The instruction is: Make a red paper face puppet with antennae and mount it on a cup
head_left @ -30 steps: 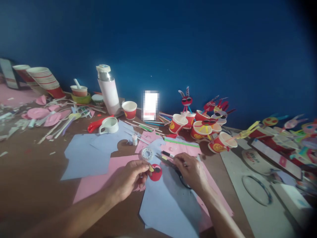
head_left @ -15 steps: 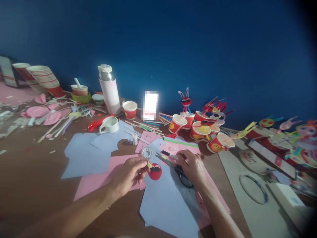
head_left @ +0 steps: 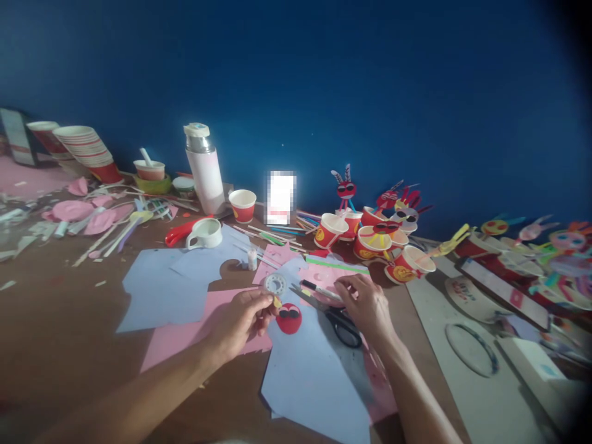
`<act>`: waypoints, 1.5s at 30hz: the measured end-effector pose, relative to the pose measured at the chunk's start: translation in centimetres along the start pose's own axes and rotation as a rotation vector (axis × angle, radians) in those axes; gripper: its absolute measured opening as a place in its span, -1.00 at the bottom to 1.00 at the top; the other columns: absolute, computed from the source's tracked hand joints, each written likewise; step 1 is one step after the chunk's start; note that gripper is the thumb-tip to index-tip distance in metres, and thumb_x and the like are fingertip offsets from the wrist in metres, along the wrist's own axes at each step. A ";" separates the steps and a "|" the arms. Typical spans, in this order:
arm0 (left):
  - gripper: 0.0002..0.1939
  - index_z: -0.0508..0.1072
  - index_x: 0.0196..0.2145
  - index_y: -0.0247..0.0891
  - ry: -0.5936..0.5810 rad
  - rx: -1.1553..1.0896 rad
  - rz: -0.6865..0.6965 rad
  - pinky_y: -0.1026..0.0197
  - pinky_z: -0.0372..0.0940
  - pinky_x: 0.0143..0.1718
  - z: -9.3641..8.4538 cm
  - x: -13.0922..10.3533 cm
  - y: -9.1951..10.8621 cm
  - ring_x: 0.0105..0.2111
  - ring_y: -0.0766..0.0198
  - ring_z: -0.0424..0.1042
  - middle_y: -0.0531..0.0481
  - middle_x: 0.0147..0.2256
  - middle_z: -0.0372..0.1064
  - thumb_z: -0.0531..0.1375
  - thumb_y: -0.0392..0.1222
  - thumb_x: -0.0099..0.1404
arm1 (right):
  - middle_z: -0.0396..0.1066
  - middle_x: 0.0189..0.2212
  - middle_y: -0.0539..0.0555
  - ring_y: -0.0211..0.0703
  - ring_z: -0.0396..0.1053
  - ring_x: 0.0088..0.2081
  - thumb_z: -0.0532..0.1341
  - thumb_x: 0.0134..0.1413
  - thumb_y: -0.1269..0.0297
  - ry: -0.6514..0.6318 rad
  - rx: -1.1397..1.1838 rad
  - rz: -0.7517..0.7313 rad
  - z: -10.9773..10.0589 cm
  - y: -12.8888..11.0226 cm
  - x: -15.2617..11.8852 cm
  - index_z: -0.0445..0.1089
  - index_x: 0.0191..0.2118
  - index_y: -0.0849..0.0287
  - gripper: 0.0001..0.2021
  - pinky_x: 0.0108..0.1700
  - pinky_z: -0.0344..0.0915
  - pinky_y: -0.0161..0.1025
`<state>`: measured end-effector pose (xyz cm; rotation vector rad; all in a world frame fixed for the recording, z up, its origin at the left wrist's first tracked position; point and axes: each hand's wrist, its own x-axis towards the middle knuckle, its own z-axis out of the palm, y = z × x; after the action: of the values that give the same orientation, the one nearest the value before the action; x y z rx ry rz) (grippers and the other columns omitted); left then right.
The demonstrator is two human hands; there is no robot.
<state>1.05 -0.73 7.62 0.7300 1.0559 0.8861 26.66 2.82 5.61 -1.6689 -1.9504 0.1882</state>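
Observation:
My left hand (head_left: 247,320) pinches a small yellow paper piece (head_left: 277,303) between thumb and fingertips. Just right of it lies a red paper disc (head_left: 289,319) with black-and-white eyes, on the light blue paper. My right hand (head_left: 367,308) hovers at the rear end of a black-capped pen (head_left: 319,290), fingers loosely bent and apart, with nothing visible in them. Below that hand rest black-handled scissors (head_left: 345,330), their blades pointing up-left. A roll of tape (head_left: 275,284) sits behind the disc.
Pink paper (head_left: 185,345) and more blue paper (head_left: 157,296) lie to the left. Behind are a white cup (head_left: 205,234), a thermos (head_left: 206,179) and a lit, blurred screen (head_left: 280,197). Decorated paper cups (head_left: 330,231) stand back right; stacked cups (head_left: 87,151) and scraps lie far left.
My right hand has shifted slightly right and its fingers have come off the pen, so more of the pen shows. My left hand keeps the yellow piece, almost unmoved.

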 end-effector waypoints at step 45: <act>-0.76 0.50 -0.50 -0.35 -0.137 0.322 0.021 0.34 0.04 -0.64 0.3 -1.0 -0.8 -0.67 0.43 0.17 0.04 -0.59 0.30 0.18 -0.10 0.16 | 0.49 -0.49 -0.01 -0.11 0.41 -0.50 0.11 0.09 0.06 -0.121 -0.238 0.256 -3.8 3.8 -6.4 0.45 -0.37 0.01 -0.77 -0.46 0.15 -0.26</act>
<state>1.31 -1.99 7.44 1.0574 1.0809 0.6798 32.22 -3.33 5.04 -2.1078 -1.9001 0.1603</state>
